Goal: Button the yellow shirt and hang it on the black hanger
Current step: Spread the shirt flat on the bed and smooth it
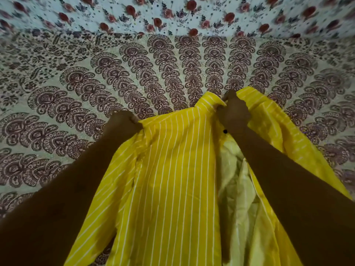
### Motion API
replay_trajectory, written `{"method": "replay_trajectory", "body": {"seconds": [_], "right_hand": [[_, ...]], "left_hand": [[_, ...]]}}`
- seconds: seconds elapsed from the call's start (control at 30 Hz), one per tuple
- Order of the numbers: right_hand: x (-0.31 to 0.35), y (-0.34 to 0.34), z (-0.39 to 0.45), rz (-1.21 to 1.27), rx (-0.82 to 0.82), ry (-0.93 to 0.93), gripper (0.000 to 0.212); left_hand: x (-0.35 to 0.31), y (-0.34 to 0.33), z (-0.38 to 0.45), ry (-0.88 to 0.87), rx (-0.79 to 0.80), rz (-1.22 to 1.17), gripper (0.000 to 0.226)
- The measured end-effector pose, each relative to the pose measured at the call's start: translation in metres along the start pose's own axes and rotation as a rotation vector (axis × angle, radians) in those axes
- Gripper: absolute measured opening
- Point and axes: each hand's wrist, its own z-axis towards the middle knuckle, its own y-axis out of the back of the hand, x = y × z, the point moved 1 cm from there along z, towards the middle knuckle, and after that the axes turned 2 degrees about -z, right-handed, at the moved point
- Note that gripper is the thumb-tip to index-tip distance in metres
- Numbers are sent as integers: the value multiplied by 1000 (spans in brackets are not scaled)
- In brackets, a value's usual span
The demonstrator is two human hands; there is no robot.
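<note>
The hands hold up one garment between them. The left hand (pixel 124 121) is curled closed over the shoulder edge of the yellow cotton shirt with thin white stripes (pixel 172 169); its fingers go behind the cloth, so only the knuckles and the back of the hand can be seen. From this hand the left front panel of the shirt hangs down flat and wide, with the stripes running almost straight down.

More to the right, the pointed yellow collar (pixel 209 101) stands up at the top of the shirt. A small black button (pixel 225 131) sits on the edge of the front panel, just below the collar. The front is open there: beside the button the pale, lighter inside of the shirt shows in a long gap.

The right hand (pixel 233 112) is closed on the cloth beside the collar, fingers pinched around the fabric. To the right of it the other front panel falls in loose folds.

Under and behind everything lies a bed sheet with a dark maroon fan-shaped print (pixel 76 83), and farther up a pale cloth with red roses (pixel 172 14).
</note>
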Motion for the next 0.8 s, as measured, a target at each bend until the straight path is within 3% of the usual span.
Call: {"method": "replay_trajectory", "body": {"seconds": [0.07,0.13,0.17,0.27,0.4,0.5,0.6,0.7,0.8], "right_hand": [[4,-8,-10,-27,-79,11,44],[4,-11,-8,76,-101,19,45],[4,-12,-4,153,-87,42,39],[1,-9,10,214,-44,208,16],[-3,-8,4,-53,63,266,29],[-9,-13,-45,-234,176,262,52],[-24,-7,-124,-5,142,238,62],[-47,0,-213,398,195,135,51],[-66,1,-274,681,317,-155,37]], "left_hand": [[-4,-2,-1,-41,-51,34,20],[-10,-2,0,-235,-81,60,16],[-11,-3,-1,-344,-46,61,11],[-13,-11,-3,-589,124,143,35],[-9,-16,-4,-496,40,215,39],[-11,-10,-24,-490,43,303,38],[4,4,-75,-453,5,113,34],[36,10,-160,-292,0,-31,37],[78,1,-243,-40,-6,-20,32]]}}
